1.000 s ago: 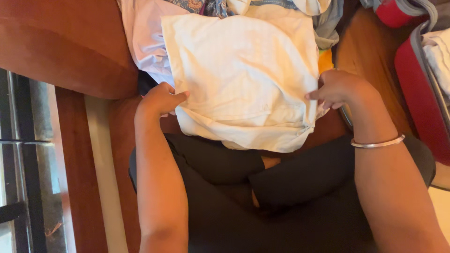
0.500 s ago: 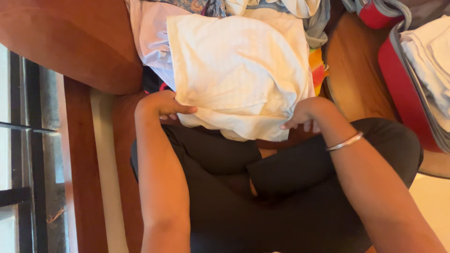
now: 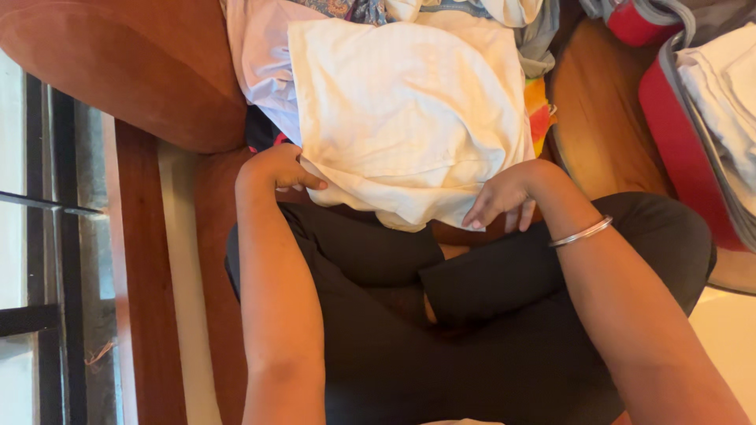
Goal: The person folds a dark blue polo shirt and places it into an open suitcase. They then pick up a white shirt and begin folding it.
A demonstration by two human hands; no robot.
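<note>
A folded cream-white cloth (image 3: 409, 118) lies on top of a pile of clothes in front of my crossed legs in black trousers. My left hand (image 3: 279, 169) grips the cloth's lower left corner, fingers curled under the edge. At the cloth's lower right edge my right hand (image 3: 504, 198) rests with fingers spread and pointing down, touching the hem; whether it pinches the fabric I cannot tell. A silver bangle (image 3: 581, 232) circles my right wrist.
Under the cream cloth lie a pale pink garment (image 3: 260, 55) and patterned pieces. A brown-orange cushion (image 3: 126, 63) sits at the upper left. A red open suitcase (image 3: 693, 134) with folded white clothes stands at the right. A dark window frame (image 3: 47, 236) runs along the left.
My right hand slid from the cloth's right side down to its lower right edge. The left hand stayed at the lower left corner. The view shifted slightly.
</note>
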